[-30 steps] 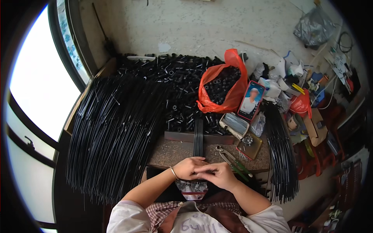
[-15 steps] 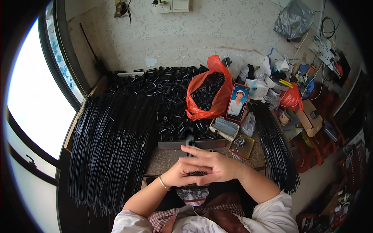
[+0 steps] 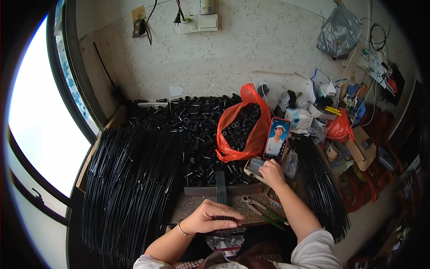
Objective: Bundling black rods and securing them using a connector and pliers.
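My left hand [image 3: 214, 218] is closed round the lower part of a small bundle of thin black rods [image 3: 221, 186] by the table's front edge. The rods stretch away from me, over the low front rim of the parts bin. To the right, my right hand [image 3: 272, 173] is at a small tray [image 3: 247, 170] of thin grey metal pins [image 3: 255, 164]. Its fingers are drawn together over the pins; whether they hold one is hidden. Between my hands lie pliers [image 3: 264, 211] with green handles.
A heap of black plastic fittings [image 3: 197, 119] fills the bin behind, with an open red bag [image 3: 224, 150] of small black parts. A phone [image 3: 277, 139] leans beside it. Long black rods lie in a large pile [image 3: 130, 188] at left and a smaller one [image 3: 318, 184] at right.
My right hand has left my left hand and gone right and away to the tray of pins. My left hand stays on the rods. The pliers have come into sight; the view has tilted up.
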